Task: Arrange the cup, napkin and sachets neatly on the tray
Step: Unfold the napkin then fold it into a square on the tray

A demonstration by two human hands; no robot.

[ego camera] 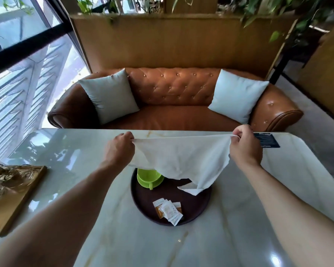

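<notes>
The left hand (121, 149) and right hand (242, 145) are each pinching a top corner of the white cloth napkin (181, 160), holding it spread above the round dark-brown tray (204, 207), which is carrying the lime-green plastic cup (148, 178) and small paper sachets (169, 210).

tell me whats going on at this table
A person holds a white napkin spread out in the air, left hand and right hand each pinching a top corner. It hangs above a round dark tray on the marble table. A green cup and a small pile of sachets already lie on the tray.
</notes>
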